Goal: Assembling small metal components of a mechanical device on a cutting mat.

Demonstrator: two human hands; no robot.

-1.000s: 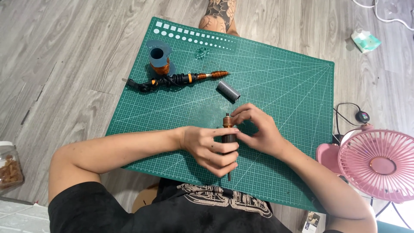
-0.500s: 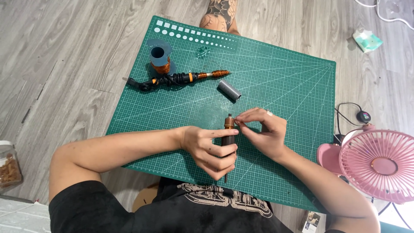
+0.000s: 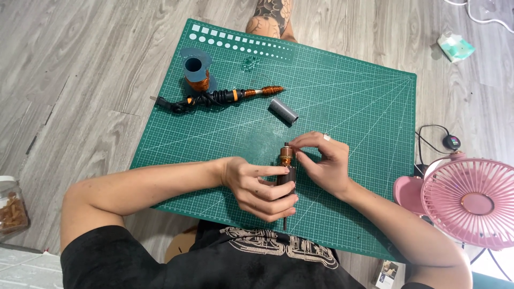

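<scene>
My left hand (image 3: 261,187) grips a dark cylindrical part with a copper-wound top, a small motor rotor (image 3: 286,160), held upright over the green cutting mat (image 3: 353,107). My right hand (image 3: 324,163) pinches at the copper winding near the rotor's top. A thin shaft sticks out below my left hand. Farther up the mat lie a short grey tube (image 3: 283,111), a black-and-orange tool with a copper coil on its tip (image 3: 225,97), and a blue spool of copper wire (image 3: 196,72).
A pink desk fan (image 3: 471,200) stands at the right, with a black cable and small device (image 3: 452,142) beside it. A jar (image 3: 12,206) sits at the left edge. A crumpled wrapper (image 3: 455,47) lies on the wooden floor. A tattooed leg (image 3: 270,16) shows beyond the mat.
My right hand has shifted its fingers from over the rotor's top to its right side, exposing the copper winding. My left hand keeps its hold.
</scene>
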